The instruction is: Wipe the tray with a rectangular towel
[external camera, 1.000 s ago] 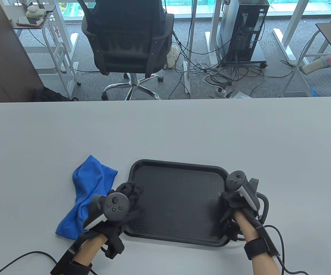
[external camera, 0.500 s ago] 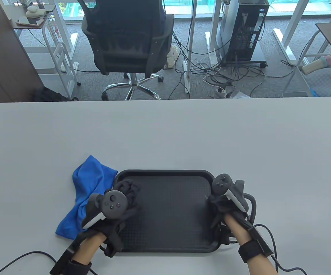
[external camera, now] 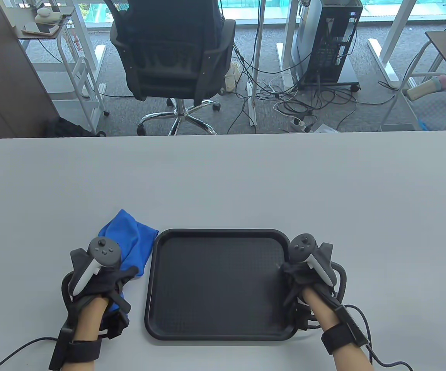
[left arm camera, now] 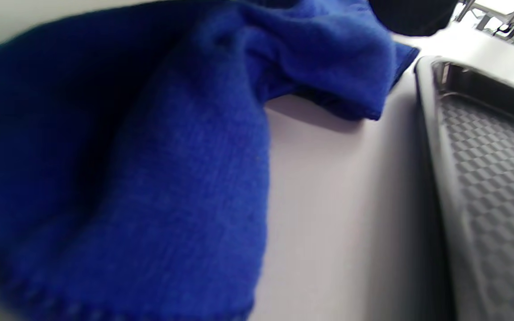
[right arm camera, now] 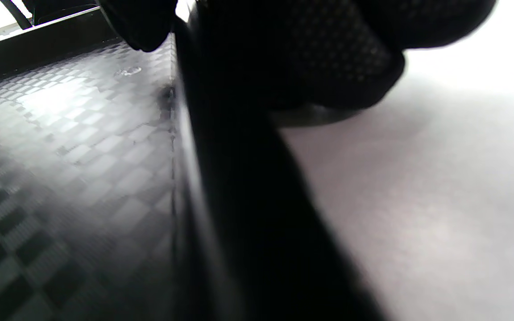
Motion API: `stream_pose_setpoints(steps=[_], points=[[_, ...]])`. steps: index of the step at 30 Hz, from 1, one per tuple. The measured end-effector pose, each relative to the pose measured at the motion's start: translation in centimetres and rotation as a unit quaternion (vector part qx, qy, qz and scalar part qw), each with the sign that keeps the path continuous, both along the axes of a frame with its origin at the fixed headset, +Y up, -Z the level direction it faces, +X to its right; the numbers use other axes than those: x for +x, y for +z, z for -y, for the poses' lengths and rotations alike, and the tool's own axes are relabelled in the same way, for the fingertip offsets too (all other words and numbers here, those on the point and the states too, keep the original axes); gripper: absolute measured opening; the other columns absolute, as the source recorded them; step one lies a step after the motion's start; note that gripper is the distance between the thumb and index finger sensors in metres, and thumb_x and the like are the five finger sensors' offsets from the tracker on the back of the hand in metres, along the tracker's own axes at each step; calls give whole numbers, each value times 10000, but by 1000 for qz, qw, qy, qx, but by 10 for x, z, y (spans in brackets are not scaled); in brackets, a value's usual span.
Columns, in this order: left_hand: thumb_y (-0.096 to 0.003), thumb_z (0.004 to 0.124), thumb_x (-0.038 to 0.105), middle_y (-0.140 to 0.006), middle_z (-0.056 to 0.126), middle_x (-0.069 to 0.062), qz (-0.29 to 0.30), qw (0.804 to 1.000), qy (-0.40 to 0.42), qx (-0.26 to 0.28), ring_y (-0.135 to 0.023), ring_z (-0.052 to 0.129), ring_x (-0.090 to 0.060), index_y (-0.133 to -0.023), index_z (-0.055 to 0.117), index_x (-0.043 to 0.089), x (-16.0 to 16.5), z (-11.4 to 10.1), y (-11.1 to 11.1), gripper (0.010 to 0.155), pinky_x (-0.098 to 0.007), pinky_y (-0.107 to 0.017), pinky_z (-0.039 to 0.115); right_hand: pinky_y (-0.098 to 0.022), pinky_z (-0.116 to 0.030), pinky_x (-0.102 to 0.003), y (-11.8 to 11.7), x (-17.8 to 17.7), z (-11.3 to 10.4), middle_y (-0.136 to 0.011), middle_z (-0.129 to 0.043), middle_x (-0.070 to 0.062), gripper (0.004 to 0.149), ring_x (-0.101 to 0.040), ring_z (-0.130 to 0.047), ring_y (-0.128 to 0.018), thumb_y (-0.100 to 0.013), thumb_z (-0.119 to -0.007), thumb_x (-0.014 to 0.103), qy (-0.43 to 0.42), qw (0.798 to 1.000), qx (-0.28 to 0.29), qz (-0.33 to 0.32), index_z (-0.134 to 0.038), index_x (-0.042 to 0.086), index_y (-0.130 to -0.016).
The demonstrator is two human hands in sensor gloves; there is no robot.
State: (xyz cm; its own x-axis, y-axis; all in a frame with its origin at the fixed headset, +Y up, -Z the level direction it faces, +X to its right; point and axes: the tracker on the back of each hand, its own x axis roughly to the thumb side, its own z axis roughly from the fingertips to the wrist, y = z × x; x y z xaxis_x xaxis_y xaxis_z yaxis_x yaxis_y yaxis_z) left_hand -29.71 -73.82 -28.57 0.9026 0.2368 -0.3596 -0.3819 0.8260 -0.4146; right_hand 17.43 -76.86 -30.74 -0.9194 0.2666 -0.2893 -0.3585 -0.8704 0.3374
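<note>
Resting on the grey worktop, a black tray sits near the front edge. Right hand grips the tray's right rim, fingers curled over it. Left hand lies on a crumpled blue towel just left of the tray; whether its grip is spread or pressed together cannot be told.

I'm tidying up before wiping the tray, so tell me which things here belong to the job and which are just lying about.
Part of the job:
blue towel
black tray
left hand, over the towel
right hand, at the tray's right rim

Just lying about:
office chair
computer tower
</note>
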Motion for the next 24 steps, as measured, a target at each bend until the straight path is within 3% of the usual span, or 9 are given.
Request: stream_pose_setpoints(steps=[5, 13, 18, 20, 24], points=[[-502, 706, 480, -1138, 163, -317, -20, 998, -41, -51, -1119, 365, -500, -1119, 194, 152, -2, 16, -1, 866, -753, -708, 312, -266, -780, -504, 0, 0, 0, -485, -882, -126, 520, -253, -931, -296, -479, -741, 392, 0, 1000, 0, 0, -656, 19, -831], [-505, 717, 408, -1159, 265, -262, -14, 987, -149, -51, -1062, 458, -440, -1116, 275, 154, 8, 28, -7, 796, -685, -736, 379, -273, -778, -505, 0, 1, 0, -490, -877, -125, 522, -253, -928, -302, -479, -739, 393, -2, 1000, -2, -1, -650, 20, -834], [-507, 754, 334, -1155, 455, -171, -5, 983, -182, 4, -946, 697, -314, -1101, 393, 212, 10, 20, -11, 706, -603, -731, 512, -275, -779, -504, 0, 1, 0, -493, -875, -123, 527, -251, -927, -305, -478, -741, 397, 0, 1000, -3, -2, -647, 23, -837], [-505, 761, 309, -1133, 540, -159, -16, 986, -159, 39, -877, 808, -256, -1090, 440, 228, 7, 11, -11, 673, -588, -713, 571, -275, -779, -503, 0, 0, 0, -494, -874, -121, 533, -250, -928, -306, -477, -743, 401, 3, 1000, -7, -3, -641, 26, -841], [-506, 764, 293, -1119, 590, -153, -29, 987, -100, 126, -842, 844, -260, -1084, 477, 232, 2, -19, -4, 648, -581, -699, 601, -274, -779, -502, 1, -1, 0, -490, -874, -117, 538, -247, -927, -303, -474, -748, 405, 15, 1000, -5, -6, -639, 26, -840]])
